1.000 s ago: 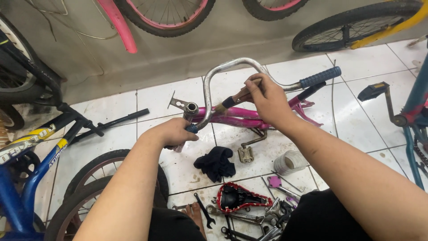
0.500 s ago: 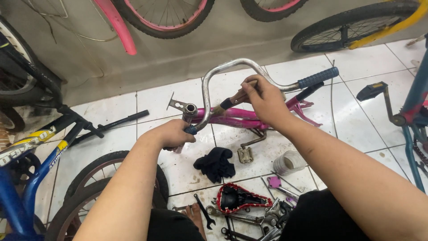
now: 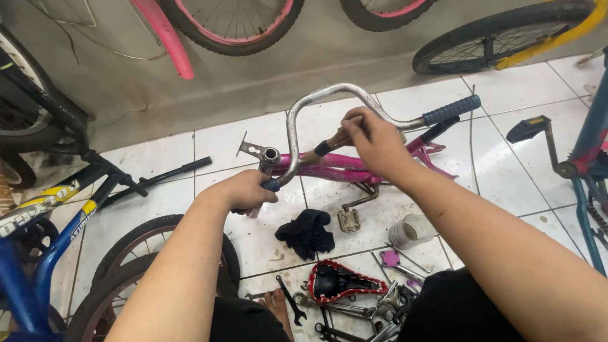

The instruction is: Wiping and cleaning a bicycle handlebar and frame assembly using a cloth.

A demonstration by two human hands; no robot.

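Two bare hands are working on a curved silver metal handlebar (image 3: 329, 98) above a white tiled floor (image 3: 506, 164).
The left hand (image 3: 244, 190) is gripping its blue near grip, steadying it; the right hand (image 3: 373, 142) fingers are pinching a brown-handled tool (image 3: 332, 144) against the bar.

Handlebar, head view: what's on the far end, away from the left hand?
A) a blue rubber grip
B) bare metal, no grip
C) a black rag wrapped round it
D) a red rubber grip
A: the chrome handlebar ends in a blue rubber grip at the far side, while the left hand closes on the near end and the right hand works a wooden-handled tool at the middle; the black rag lies on the floor.
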